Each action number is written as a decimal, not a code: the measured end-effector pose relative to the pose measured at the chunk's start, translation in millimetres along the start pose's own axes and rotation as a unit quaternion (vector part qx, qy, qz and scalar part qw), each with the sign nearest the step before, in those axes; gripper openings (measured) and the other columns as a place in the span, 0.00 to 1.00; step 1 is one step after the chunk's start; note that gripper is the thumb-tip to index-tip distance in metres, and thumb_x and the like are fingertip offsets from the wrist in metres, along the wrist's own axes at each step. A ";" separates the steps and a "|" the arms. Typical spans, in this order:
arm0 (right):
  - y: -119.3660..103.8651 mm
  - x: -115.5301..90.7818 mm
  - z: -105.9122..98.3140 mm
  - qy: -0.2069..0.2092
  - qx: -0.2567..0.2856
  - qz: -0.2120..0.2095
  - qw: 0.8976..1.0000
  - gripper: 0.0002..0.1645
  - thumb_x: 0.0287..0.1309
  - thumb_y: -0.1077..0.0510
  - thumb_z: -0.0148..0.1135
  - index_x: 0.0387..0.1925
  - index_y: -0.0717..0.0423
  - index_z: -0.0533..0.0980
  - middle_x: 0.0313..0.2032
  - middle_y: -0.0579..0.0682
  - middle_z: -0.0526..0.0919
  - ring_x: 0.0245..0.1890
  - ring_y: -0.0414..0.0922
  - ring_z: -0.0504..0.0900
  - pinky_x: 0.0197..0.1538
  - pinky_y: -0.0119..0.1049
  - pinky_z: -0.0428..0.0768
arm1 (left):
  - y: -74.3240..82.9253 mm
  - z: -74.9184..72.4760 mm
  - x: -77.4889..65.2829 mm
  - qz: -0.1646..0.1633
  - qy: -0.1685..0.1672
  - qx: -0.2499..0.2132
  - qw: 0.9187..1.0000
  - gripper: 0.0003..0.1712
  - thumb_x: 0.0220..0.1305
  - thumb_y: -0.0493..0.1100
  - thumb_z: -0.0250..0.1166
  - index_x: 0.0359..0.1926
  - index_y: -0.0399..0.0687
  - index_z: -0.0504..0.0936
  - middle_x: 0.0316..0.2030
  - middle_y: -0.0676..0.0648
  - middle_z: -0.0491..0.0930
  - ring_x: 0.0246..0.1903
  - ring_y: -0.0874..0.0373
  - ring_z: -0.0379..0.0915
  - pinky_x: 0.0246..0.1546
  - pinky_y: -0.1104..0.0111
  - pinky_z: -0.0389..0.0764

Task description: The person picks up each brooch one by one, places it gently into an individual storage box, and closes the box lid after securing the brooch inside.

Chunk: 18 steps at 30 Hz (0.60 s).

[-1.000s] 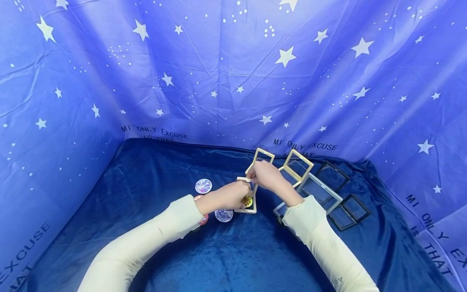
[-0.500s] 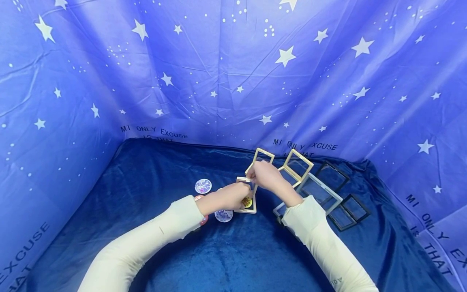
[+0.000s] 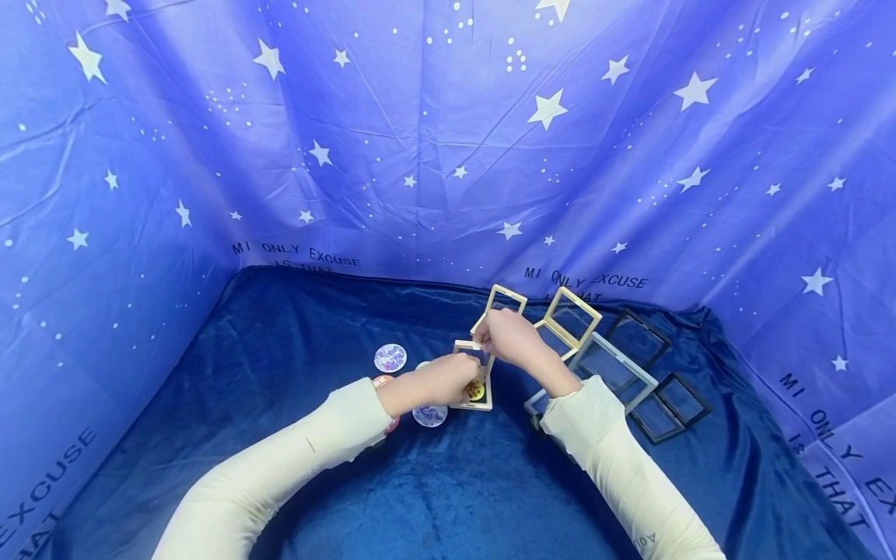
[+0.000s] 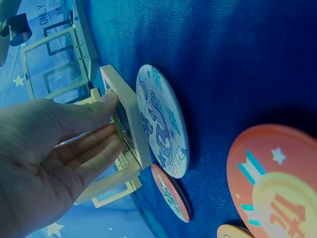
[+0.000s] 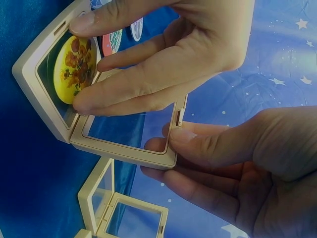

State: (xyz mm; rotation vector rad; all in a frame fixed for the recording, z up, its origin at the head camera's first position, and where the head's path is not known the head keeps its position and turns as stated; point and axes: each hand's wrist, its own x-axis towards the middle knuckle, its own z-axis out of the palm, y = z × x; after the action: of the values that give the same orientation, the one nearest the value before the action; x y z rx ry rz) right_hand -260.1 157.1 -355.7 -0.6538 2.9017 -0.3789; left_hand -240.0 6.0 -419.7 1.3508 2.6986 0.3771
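Observation:
A cream hinged display frame (image 5: 124, 151) with clear film windows stands unfolded between both hands. Its lower half lies on the cloth, and the other half is raised. Over the lower window is a round yellow badge (image 5: 74, 69) printed with a vase of sunflowers. My left hand (image 3: 441, 377) spans this badge, thumb at one edge and fingertips at the opposite edge. The raised half is pinched along its outer edge by my right hand (image 5: 277, 148), thumb on one face and fingers behind. In the head view the left hand partly covers the badge (image 3: 477, 390).
Two more cream frames (image 3: 572, 319) stand open behind the right hand. To the right are a grey-white frame (image 3: 640, 389) and black frames (image 3: 672, 408). Several round badges lie left, including a purple-and-white one (image 3: 390, 358) and a red one (image 4: 277, 173). Starry curtains enclose the blue cloth.
My left hand and forearm shift very slightly around the badge. The right hand keeps its grip on the raised half, and the other frames stay put.

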 end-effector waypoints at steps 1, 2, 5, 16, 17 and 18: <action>0.1 0.1 0.1 0.000 -0.001 0.000 1.000 0.09 0.61 0.69 0.66 0.38 0.58 0.88 0.40 0.54 0.91 0.42 0.50 0.89 0.47 0.44 0.86 | -0.1 0.4 -0.1 0.000 0.000 0.002 1.000 0.08 0.52 0.31 0.75 0.33 0.42 0.85 0.29 0.48 0.83 0.26 0.64 0.69 0.32 0.71 0.75; 0.2 0.2 0.3 0.000 -0.001 0.000 1.000 0.08 0.61 0.69 0.66 0.37 0.58 0.88 0.40 0.54 0.91 0.42 0.50 0.89 0.47 0.43 0.86 | -0.2 0.7 -0.3 0.000 -0.001 0.003 1.000 0.08 0.52 0.31 0.75 0.34 0.42 0.86 0.29 0.49 0.83 0.26 0.64 0.69 0.32 0.72 0.74; 1.0 0.5 0.6 0.000 0.000 0.000 1.000 0.08 0.61 0.69 0.66 0.37 0.57 0.88 0.40 0.54 0.91 0.41 0.50 0.89 0.46 0.43 0.86 | 0.0 0.9 -1.0 0.000 -0.002 0.007 1.000 0.08 0.53 0.31 0.74 0.34 0.42 0.86 0.28 0.49 0.82 0.26 0.64 0.68 0.31 0.72 0.72; 0.6 -0.1 0.3 0.003 0.002 0.002 1.000 0.08 0.61 0.69 0.66 0.37 0.58 0.88 0.41 0.54 0.91 0.42 0.51 0.89 0.47 0.44 0.86 | 1.7 0.1 -3.0 -0.007 0.001 0.023 1.000 0.10 0.54 0.34 0.76 0.39 0.45 0.88 0.33 0.50 0.84 0.31 0.64 0.74 0.37 0.70 0.79; 0.4 0.0 0.1 0.003 0.003 0.004 1.000 0.08 0.61 0.69 0.66 0.37 0.58 0.88 0.40 0.54 0.91 0.42 0.51 0.89 0.47 0.44 0.86 | 1.7 -0.3 -3.1 -0.006 0.001 0.024 1.000 0.11 0.55 0.35 0.76 0.40 0.45 0.88 0.34 0.50 0.85 0.32 0.63 0.75 0.38 0.70 0.79; 0.2 0.0 -0.1 0.003 0.003 0.005 1.000 0.08 0.61 0.69 0.67 0.37 0.58 0.88 0.40 0.54 0.91 0.42 0.51 0.89 0.48 0.44 0.86 | 1.7 -0.9 -3.4 -0.005 0.001 0.027 1.000 0.12 0.55 0.36 0.76 0.42 0.46 0.88 0.36 0.50 0.85 0.33 0.64 0.76 0.39 0.70 0.80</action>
State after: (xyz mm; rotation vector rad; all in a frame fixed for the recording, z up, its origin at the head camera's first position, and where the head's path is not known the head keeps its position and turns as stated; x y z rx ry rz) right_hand -260.2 157.3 -355.6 -0.6374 2.9063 -0.3889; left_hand -236.8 4.1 -418.4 1.3518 2.7352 0.3081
